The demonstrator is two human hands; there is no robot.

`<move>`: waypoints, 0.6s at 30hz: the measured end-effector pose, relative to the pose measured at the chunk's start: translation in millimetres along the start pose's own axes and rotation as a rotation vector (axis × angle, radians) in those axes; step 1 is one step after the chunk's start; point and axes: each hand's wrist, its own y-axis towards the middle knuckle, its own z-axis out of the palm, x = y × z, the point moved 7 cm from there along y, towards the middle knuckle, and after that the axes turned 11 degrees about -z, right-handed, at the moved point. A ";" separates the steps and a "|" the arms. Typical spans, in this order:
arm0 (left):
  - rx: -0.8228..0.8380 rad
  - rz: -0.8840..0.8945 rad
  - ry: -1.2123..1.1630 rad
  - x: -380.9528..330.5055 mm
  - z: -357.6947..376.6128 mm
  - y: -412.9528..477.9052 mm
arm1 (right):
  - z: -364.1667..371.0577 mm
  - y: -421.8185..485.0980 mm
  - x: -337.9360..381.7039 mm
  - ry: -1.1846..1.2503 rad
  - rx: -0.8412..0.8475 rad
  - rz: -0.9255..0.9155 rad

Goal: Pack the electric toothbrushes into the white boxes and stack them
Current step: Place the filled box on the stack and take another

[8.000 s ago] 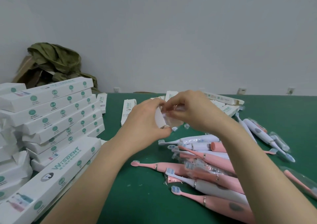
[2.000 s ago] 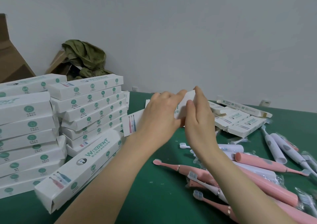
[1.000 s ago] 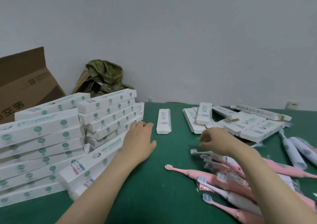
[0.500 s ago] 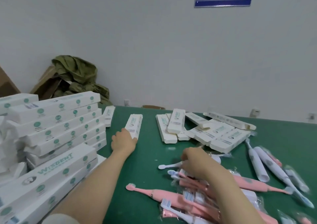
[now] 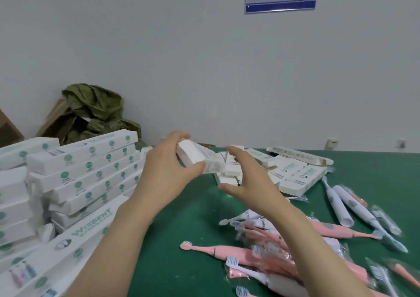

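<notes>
the left hand (image 5: 168, 171) grips a long white cardboard box (image 5: 196, 158) above the green table (image 5: 181, 208). the right hand (image 5: 247, 178) hovers beside it, fingers spread, holding nothing.

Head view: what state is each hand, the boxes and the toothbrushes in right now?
Left hand: grips one white box, held above the table.
Right hand: open, fingers spread beside that box, holding nothing.
Stacked boxes: closed, piled in layers at left.
Loose boxes: lying scattered at the table's back.
Toothbrushes: unpacked, heaped on the table.
</notes>
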 end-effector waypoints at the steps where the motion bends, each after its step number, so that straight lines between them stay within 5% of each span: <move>1: 0.076 0.040 -0.042 -11.7 -0.8 -4.1 | -0.7 3.0 11.7 0.035 -0.012 -0.043; 4: 0.242 0.137 -0.159 -38.7 1.0 -12.0 | -6.8 8.1 32.6 0.048 -0.075 -0.131; 10: 0.294 0.218 -0.381 -47.8 7.3 -13.0 | -19.7 8.0 43.8 0.017 -0.193 -0.156; 18: 0.087 0.231 -0.482 -42.7 3.9 -16.0 | -5.3 9.5 50.7 0.428 -0.076 -0.083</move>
